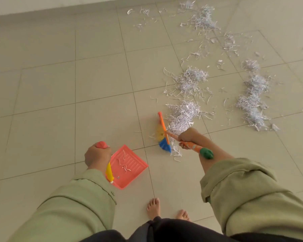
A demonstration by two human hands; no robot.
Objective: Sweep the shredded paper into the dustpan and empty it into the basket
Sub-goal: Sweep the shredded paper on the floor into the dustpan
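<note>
Sweeping is under way: our right hand (188,138) grips the orange-handled toy broom (164,135) against the nearest white shredded paper (182,116); our left hand (97,155) holds the pink plastic dustpan (128,165) nearby on the floor. Next we draw shreds toward it.

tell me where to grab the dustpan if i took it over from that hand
Grip the dustpan by its upright handle's red knob, from above, where the left hand holds it. The handle stands up from the tray's rear edge.
</note>
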